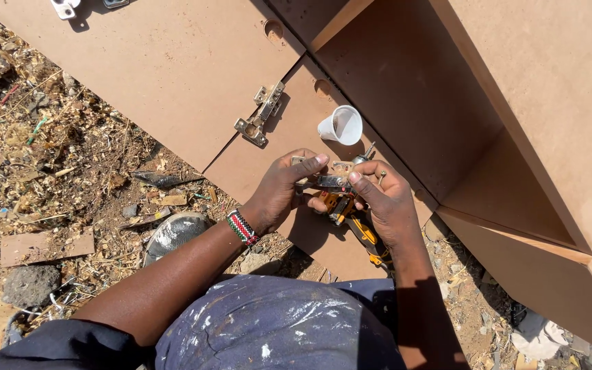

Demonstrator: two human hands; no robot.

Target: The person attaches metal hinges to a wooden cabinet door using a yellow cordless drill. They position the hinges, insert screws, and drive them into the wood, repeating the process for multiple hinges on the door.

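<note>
My left hand (284, 186) and my right hand (382, 200) together hold a metal cabinet hinge (329, 177) over a brown board door (275, 157). The thumbs and fingertips pinch the hinge from both sides. A screw sticks up between my right fingers. A yellow and black power drill (359, 229) lies on the board under my right hand, partly hidden. A beaded band circles my left wrist. A second metal hinge (260, 115) lies at the seam between two door panels, just above my hands.
A white plastic cup (342, 125) lies tipped on the board near the hinge. An open brown cabinet carcass (488, 130) fills the right side. More hardware (65, 7) sits at the top left. Wood chips, stones and scraps cover the ground (56, 178) on the left.
</note>
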